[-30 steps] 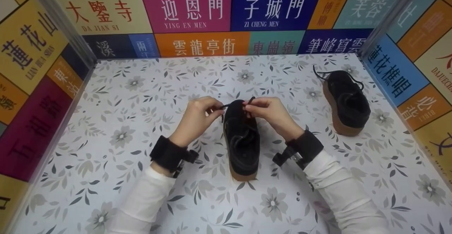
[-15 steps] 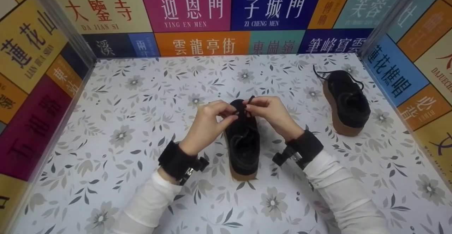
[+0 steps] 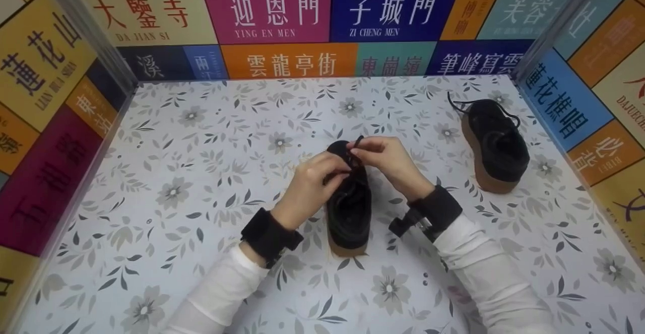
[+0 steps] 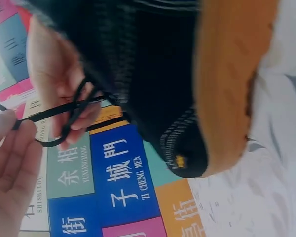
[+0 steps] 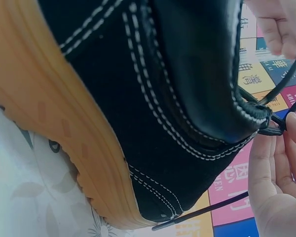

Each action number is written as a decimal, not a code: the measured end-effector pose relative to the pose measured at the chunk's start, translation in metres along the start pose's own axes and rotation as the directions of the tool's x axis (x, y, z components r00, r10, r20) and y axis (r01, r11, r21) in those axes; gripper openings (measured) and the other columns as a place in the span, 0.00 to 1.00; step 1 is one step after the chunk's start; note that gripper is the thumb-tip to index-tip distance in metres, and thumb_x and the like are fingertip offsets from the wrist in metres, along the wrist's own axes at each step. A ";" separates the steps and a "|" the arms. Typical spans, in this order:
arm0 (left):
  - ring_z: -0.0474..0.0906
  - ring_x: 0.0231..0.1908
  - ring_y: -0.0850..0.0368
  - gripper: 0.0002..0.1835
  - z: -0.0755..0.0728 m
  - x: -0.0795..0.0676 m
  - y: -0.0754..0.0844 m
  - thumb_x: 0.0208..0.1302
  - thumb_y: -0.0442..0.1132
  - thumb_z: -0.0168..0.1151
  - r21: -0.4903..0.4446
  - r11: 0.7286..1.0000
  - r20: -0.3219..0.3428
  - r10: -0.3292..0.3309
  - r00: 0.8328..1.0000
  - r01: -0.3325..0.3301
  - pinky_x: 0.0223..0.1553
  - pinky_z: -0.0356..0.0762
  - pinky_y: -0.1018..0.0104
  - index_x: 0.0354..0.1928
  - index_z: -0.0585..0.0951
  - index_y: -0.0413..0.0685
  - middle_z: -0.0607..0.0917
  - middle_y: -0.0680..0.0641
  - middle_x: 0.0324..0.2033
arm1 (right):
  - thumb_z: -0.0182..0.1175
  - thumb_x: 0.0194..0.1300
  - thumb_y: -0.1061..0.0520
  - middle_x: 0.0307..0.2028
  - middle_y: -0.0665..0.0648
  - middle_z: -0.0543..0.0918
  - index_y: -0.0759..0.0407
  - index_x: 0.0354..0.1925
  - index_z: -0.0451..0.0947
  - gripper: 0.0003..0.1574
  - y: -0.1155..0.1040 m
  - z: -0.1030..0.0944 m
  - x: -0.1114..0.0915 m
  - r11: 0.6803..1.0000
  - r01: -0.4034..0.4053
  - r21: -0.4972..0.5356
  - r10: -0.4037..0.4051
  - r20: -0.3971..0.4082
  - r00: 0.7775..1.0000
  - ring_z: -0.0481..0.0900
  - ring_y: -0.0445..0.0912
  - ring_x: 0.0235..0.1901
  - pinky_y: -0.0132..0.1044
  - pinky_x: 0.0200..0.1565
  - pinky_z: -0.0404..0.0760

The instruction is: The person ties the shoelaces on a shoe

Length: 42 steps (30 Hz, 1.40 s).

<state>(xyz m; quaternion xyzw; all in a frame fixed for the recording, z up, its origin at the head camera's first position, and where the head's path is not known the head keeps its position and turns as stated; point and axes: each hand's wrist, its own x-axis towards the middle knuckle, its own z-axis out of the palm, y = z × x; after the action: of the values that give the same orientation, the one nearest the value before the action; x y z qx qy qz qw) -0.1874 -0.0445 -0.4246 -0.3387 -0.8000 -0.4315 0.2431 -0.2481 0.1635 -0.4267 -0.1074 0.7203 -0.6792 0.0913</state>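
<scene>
A black shoe (image 3: 347,223) with a gum-brown sole stands upright on the table, its toe pointing away. My left hand (image 3: 313,185) is over the shoe's left side, pinching a black shoelace (image 4: 54,111) between thumb and fingers. Above the lacing, my right hand (image 3: 388,160) pinches the lace too, and a short end sticks up past its fingers. In the right wrist view, the lace (image 5: 284,81) stretches from the shoe's tongue towards the left hand (image 5: 281,24). Fingers partly cover the crossing of the laces in the head view.
A matching black shoe (image 3: 496,145) stands at the back right with its laces loose. White floral paper covers the table (image 3: 176,223). Clear panels with colourful lettered tiles (image 3: 274,11) behind them enclose the back and sides.
My left hand has moved right and towards me, from beside the toe to over the lacing, bringing its lace end along. The right hand and both shoes have stayed nearly still.
</scene>
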 end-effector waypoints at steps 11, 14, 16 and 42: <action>0.88 0.49 0.48 0.04 0.011 -0.010 -0.005 0.68 0.27 0.68 0.101 0.985 0.087 0.134 0.987 -0.143 0.60 0.86 0.61 0.42 0.88 0.39 0.89 0.43 0.43 | 0.67 0.70 0.68 0.41 0.46 0.93 0.55 0.37 0.90 0.10 -0.003 0.001 -0.002 0.999 -0.004 0.033 0.004 0.008 1.000 0.88 0.38 0.41 0.30 0.47 0.88; 0.87 0.50 0.49 0.04 0.012 -0.011 -0.004 0.69 0.28 0.68 0.086 0.985 0.132 0.138 0.982 -0.150 0.61 0.86 0.63 0.42 0.88 0.39 0.89 0.43 0.43 | 0.67 0.70 0.68 0.39 0.42 0.93 0.51 0.36 0.90 0.13 -0.003 0.002 -0.003 1.000 0.003 0.024 -0.003 0.010 1.000 0.87 0.37 0.41 0.29 0.46 0.87; 0.87 0.49 0.49 0.04 0.012 -0.012 -0.003 0.68 0.28 0.68 0.092 0.982 0.162 0.147 0.976 -0.163 0.59 0.86 0.64 0.42 0.88 0.39 0.90 0.44 0.43 | 0.67 0.70 0.68 0.38 0.41 0.92 0.49 0.35 0.90 0.14 -0.003 0.002 -0.003 1.000 0.008 0.016 -0.008 0.012 1.000 0.87 0.37 0.41 0.29 0.46 0.87; 0.83 0.46 0.50 0.05 0.027 -0.013 -0.017 0.68 0.28 0.68 0.183 0.972 0.172 0.119 0.978 -0.150 0.54 0.86 0.63 0.42 0.90 0.39 0.86 0.46 0.40 | 0.68 0.70 0.67 0.41 0.43 0.92 0.51 0.36 0.90 0.11 -0.006 0.002 -0.010 1.000 -0.006 0.010 0.006 0.002 1.000 0.88 0.38 0.44 0.30 0.47 0.88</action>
<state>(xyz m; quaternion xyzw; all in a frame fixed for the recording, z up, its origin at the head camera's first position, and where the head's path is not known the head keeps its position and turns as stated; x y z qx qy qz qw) -0.1947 -0.0323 -0.4561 -0.4005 -0.8304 -0.3050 0.2388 -0.2378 0.1642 -0.4214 -0.1055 0.7169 -0.6826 0.0947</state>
